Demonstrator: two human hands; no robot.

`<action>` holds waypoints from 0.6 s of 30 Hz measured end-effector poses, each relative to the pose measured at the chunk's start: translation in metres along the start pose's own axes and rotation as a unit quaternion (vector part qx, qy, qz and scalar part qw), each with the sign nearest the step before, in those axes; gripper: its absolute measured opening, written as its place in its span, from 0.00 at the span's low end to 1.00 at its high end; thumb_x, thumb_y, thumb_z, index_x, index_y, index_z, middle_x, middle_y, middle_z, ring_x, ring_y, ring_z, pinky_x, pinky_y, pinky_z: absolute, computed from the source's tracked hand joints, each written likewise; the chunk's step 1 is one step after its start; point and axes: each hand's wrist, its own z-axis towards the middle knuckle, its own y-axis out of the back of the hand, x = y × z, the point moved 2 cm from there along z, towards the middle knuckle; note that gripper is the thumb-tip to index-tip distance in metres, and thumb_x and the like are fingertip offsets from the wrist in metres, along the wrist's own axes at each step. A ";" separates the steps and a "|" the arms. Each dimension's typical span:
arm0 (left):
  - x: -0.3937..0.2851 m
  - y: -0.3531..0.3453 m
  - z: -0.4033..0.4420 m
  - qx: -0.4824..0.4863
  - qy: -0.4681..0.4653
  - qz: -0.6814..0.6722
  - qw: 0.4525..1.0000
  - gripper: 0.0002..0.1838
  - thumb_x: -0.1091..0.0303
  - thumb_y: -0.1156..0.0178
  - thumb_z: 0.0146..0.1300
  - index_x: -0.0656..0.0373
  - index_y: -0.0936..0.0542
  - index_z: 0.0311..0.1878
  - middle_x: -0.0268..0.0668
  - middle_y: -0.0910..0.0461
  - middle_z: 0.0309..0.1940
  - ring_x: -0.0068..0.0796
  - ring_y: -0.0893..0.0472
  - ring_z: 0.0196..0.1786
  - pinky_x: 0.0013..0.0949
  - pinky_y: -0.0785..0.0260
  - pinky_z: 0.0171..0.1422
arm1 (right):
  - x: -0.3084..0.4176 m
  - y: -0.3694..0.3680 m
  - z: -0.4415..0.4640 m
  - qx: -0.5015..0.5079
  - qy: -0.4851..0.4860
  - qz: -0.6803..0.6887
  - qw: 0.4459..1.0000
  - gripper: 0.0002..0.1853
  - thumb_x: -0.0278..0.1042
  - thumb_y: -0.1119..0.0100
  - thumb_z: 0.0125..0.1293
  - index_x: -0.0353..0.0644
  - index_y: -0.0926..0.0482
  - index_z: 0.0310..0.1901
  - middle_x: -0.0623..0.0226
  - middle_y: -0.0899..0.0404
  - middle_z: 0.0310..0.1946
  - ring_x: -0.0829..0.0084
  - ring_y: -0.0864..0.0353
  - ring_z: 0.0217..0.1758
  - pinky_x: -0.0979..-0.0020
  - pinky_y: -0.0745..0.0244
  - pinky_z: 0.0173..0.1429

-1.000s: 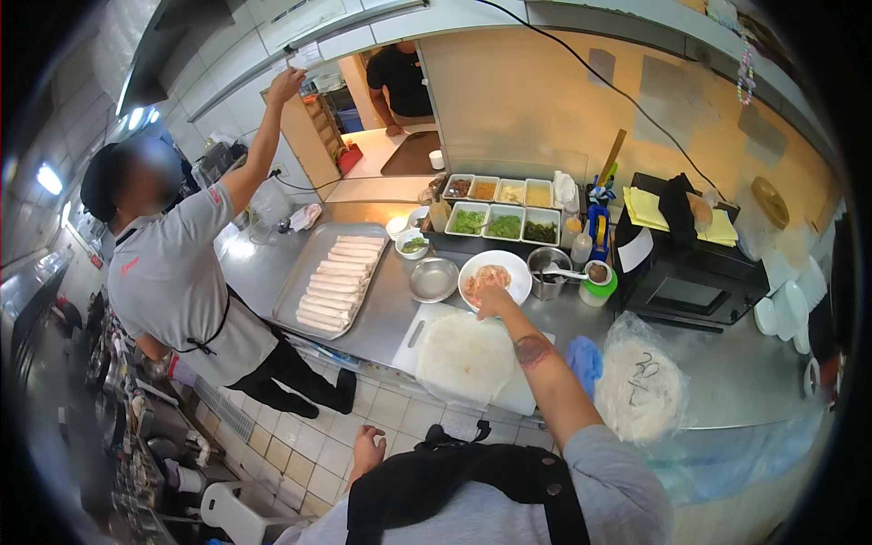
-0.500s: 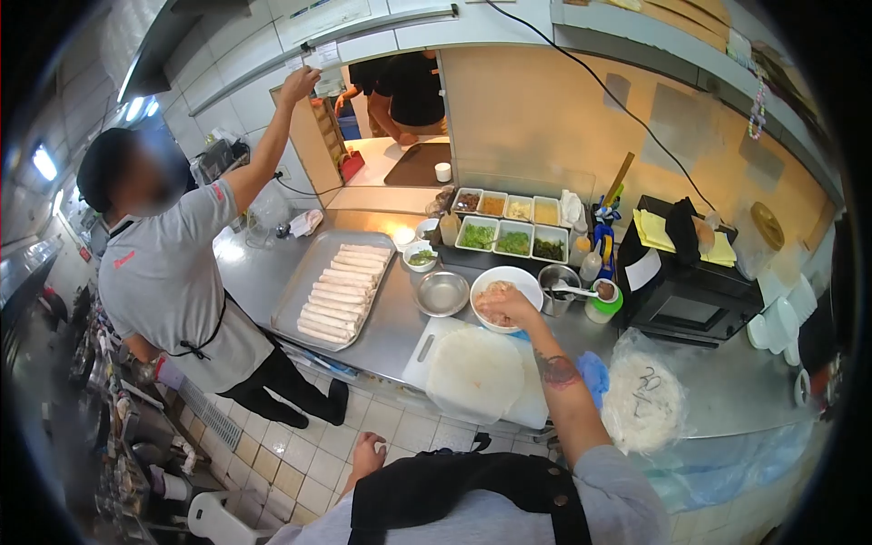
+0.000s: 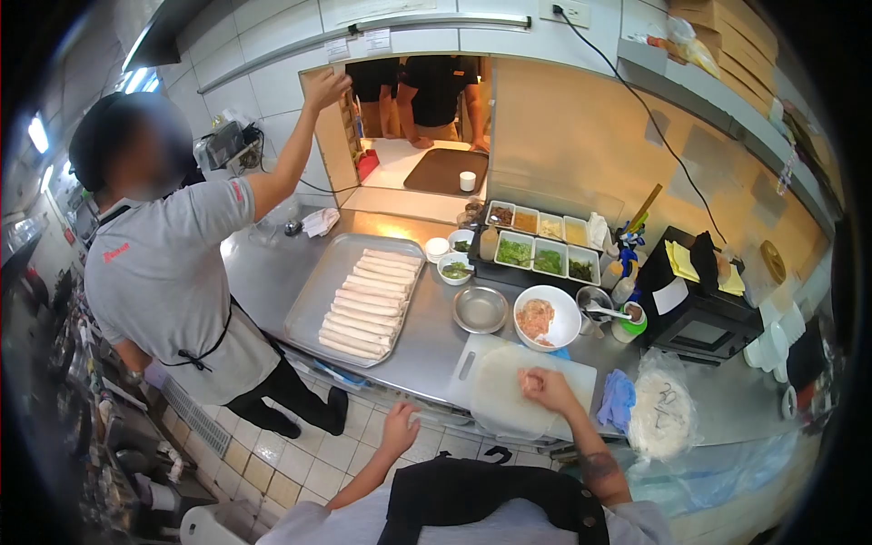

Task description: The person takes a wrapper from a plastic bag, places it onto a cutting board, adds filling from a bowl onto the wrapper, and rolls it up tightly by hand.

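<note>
My right hand (image 3: pixel 548 391) is closed around a lump of pink minced filling, low over a stack of thin round pale wrappers (image 3: pixel 490 391). These wrappers lie on a white cutting board (image 3: pixel 581 374). Just behind the board stands a white bowl (image 3: pixel 568 316) with more pink minced filling (image 3: pixel 536 320) in it. My left hand (image 3: pixel 400 429) hovers in front of the counter's edge, fingers loosely bent and apart, holding nothing. Left of the board, a metal tray (image 3: pixel 307 304) carries several long pale rolls (image 3: pixel 368 304) laid side by side.
An empty metal bowl (image 3: pixel 480 310) sits behind the board, near ingredient tubs (image 3: pixel 515 250). A plastic bag of white wrappers (image 3: pixel 661 413) and a blue cloth (image 3: pixel 617 400) lie to the right, before a black oven (image 3: pixel 699 318). A co-worker (image 3: pixel 173 272) stands left, arm raised.
My right hand has come out of the white bowl toward me with filling in it, over the wrappers. My left hand has risen toward the counter. The view has shifted.
</note>
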 end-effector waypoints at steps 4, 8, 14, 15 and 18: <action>-0.043 -0.029 0.050 0.036 -0.081 -0.086 0.992 0.19 0.70 0.39 0.55 0.61 0.25 0.51 0.48 0.27 0.52 0.49 0.28 0.57 0.43 0.36 0.61 | 0.001 -0.048 -0.025 -0.010 0.048 -0.006 0.999 0.18 0.27 0.32 0.45 0.37 0.21 0.41 0.55 0.20 0.38 0.57 0.20 0.43 0.64 0.26 0.49; -0.090 -0.078 0.086 0.141 -0.217 -0.160 0.953 0.19 0.65 0.44 0.61 0.63 0.26 0.54 0.49 0.28 0.57 0.48 0.29 0.60 0.43 0.37 0.62 | 0.003 -0.076 -0.037 -0.067 0.112 -0.067 0.989 0.19 0.26 0.31 0.43 0.37 0.22 0.41 0.54 0.21 0.40 0.54 0.22 0.47 0.63 0.27 0.51; -0.109 -0.121 0.102 0.336 -0.234 -0.183 0.894 0.19 0.61 0.53 0.69 0.63 0.25 0.55 0.47 0.26 0.57 0.45 0.28 0.59 0.39 0.37 0.64 | 0.009 -0.084 -0.046 -0.026 -0.051 -0.140 0.989 0.14 0.34 0.38 0.55 0.43 0.22 0.44 0.62 0.22 0.47 0.59 0.26 0.55 0.50 0.36 0.59; -0.109 -0.123 0.101 0.356 -0.206 -0.197 0.890 0.19 0.61 0.55 0.70 0.63 0.24 0.54 0.47 0.25 0.56 0.45 0.27 0.58 0.38 0.36 0.63 | 0.010 -0.085 -0.047 -0.049 -0.061 -0.166 0.983 0.12 0.36 0.40 0.58 0.45 0.22 0.44 0.64 0.22 0.48 0.61 0.26 0.56 0.46 0.39 0.60; -0.104 -0.126 0.094 0.311 -0.195 -0.203 0.908 0.18 0.62 0.55 0.70 0.64 0.23 0.52 0.47 0.23 0.52 0.45 0.25 0.55 0.37 0.35 0.61 | 0.009 -0.093 -0.051 -0.113 -0.033 -0.207 0.971 0.11 0.37 0.43 0.61 0.46 0.21 0.44 0.68 0.21 0.49 0.63 0.26 0.57 0.41 0.43 0.61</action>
